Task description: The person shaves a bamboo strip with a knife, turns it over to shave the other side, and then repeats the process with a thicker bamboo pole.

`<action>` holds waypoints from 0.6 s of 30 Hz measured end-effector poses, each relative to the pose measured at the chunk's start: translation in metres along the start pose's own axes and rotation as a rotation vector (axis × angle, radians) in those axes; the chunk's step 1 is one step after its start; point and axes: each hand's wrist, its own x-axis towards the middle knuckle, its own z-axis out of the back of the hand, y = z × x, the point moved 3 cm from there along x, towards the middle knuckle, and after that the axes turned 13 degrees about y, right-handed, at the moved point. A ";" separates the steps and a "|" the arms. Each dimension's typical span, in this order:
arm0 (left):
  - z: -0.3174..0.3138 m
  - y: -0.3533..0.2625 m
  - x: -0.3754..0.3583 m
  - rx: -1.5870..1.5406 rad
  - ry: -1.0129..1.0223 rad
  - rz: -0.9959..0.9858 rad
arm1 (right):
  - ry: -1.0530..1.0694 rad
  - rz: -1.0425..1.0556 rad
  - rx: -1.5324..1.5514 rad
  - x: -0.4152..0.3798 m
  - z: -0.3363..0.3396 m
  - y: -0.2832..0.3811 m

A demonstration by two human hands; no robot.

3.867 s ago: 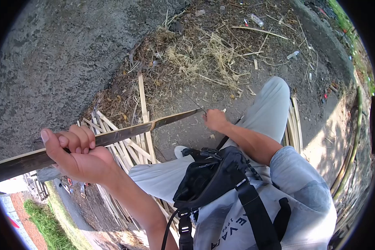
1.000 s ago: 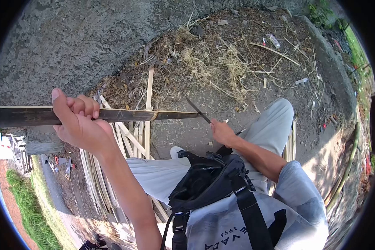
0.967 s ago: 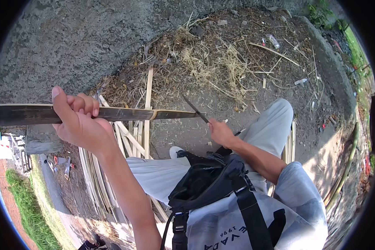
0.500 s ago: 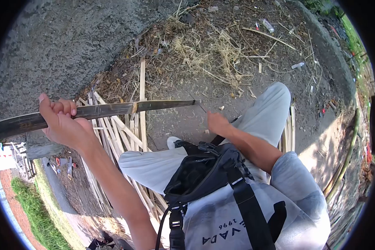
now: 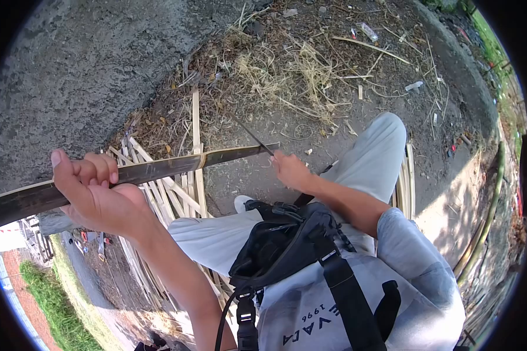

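A long dark bamboo strip (image 5: 158, 168) runs from the left edge to the middle, with a pale node partway along it. My left hand (image 5: 99, 190) is wrapped round its wider left part, fingers curled over the upper edge. Near the strip's narrow far end, my right hand (image 5: 291, 171) is closed on the handle end of a thin dark blade (image 5: 252, 134). The blade crosses the strip close to its tip and points up and left. The handle is mostly hidden in my fingers.
Pale split strips (image 5: 149, 234) lie on the ground below my left arm. Dry shavings (image 5: 310, 76) and litter cover the dirt ahead. A grey concrete slab (image 5: 88, 70) is at the upper left. A black bag (image 5: 281, 245) hangs at my front, above my bent legs.
My right hand has moved left with the blade, which now shows more of its length across the strip. My left hand and the strip's left part have shifted slightly downward.
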 end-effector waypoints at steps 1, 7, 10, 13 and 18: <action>0.002 0.000 -0.001 -0.015 0.029 0.003 | 0.053 0.009 -0.189 0.016 -0.012 -0.060; -0.007 -0.002 -0.003 -0.004 0.042 -0.023 | -0.125 0.095 -0.178 0.003 0.004 -0.017; -0.007 0.000 -0.002 -0.016 0.038 -0.025 | -0.073 0.264 0.014 -0.031 0.022 0.060; -0.007 0.001 -0.004 -0.001 0.029 -0.027 | -0.119 0.478 0.089 -0.035 0.014 0.057; 0.009 0.002 0.003 -0.042 0.064 -0.017 | 0.085 0.090 -0.504 0.021 -0.019 -0.093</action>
